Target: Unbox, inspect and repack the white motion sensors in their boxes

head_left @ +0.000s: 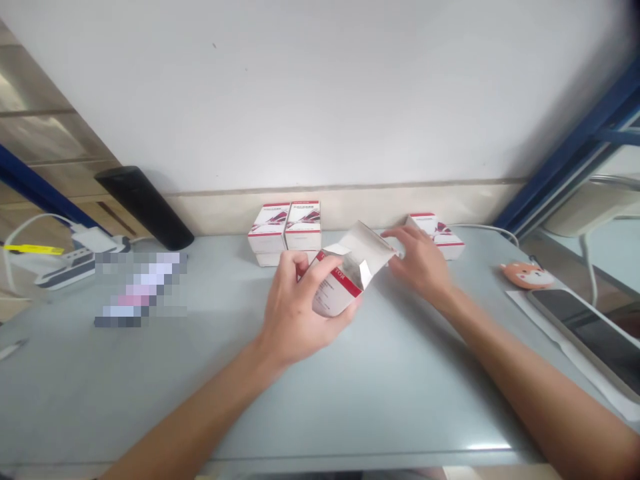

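Observation:
My left hand [297, 310] is wrapped round a small white and red cardboard box [333, 300], tilted above the desk. Its lid flap [367, 247] stands raised and the side flaps are spread, so the top is unclosed. What lies inside cannot be made out. At the outer edge of the lid flap is my right hand [423, 260], its fingers curved and apart; whether the thumb touches the flap is unclear. Just behind that hand sits another white and red box [443, 237], partly covered by it.
Boxes of the same kind [304, 223] stand grouped against the wall. To the left are a black cylinder-like object [145, 207], a power strip [75, 263] and a blurred-out flat object [140, 290]. A phone [590, 333] and an orange animal-faced item [526, 275] lie at the right.

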{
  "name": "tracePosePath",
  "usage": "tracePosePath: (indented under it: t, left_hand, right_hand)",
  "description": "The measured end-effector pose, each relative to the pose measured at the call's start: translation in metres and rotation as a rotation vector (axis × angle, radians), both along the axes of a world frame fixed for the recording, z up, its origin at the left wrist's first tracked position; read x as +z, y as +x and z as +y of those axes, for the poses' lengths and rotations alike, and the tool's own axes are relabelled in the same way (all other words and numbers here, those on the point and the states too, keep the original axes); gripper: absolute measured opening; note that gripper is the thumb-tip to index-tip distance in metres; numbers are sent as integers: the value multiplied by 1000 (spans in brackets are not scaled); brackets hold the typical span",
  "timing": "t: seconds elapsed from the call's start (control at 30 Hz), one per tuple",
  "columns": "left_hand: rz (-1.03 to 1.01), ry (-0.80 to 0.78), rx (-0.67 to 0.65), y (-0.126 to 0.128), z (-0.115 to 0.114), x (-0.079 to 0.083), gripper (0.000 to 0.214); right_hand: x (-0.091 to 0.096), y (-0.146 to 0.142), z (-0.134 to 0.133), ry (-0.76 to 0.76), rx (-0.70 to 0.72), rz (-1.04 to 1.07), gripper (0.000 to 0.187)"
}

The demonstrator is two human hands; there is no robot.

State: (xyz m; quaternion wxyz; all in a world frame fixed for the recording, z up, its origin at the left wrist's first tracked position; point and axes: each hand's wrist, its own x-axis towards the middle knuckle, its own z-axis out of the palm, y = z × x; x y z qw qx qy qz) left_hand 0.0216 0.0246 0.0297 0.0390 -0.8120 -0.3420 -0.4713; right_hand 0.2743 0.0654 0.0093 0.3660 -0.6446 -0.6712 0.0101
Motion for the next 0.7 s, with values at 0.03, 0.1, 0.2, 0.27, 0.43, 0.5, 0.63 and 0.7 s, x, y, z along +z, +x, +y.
tracePosePath:
  t: [0.03, 0.1, 0.2, 0.27, 0.43, 0.5, 0.63, 0.7]
  left_hand:
    - [10, 0, 15, 0, -1, 1, 60]
    - [27, -6, 46, 0, -3, 3, 65]
    - [47, -10, 80, 0, -3, 3, 73]
    - [65, 2, 100, 0, -2, 1, 77]
    - [123, 29, 148, 0, 2, -1, 76]
    - [135, 34, 171, -1, 3, -1, 75]
    - [168, 65, 184, -1, 3, -2, 76]
    - [192, 91, 176, -1, 2, -2, 77]
  right_hand:
    - [-5, 7, 5, -75, -48, -95, 31]
    - [-12, 13, 10, -148, -83, -199, 36]
    - [-17, 8, 10, -87, -21, -275, 33]
    - [-19, 3, 7, -45, 33, -338, 28]
    - [-13, -6, 1, -34, 117, -321, 21]
    - [-3, -12, -4, 89, 131, -133, 19]
    - [28, -32, -27, 473, 187, 245, 12]
    - [39, -41, -41, 576, 235, 294, 9]
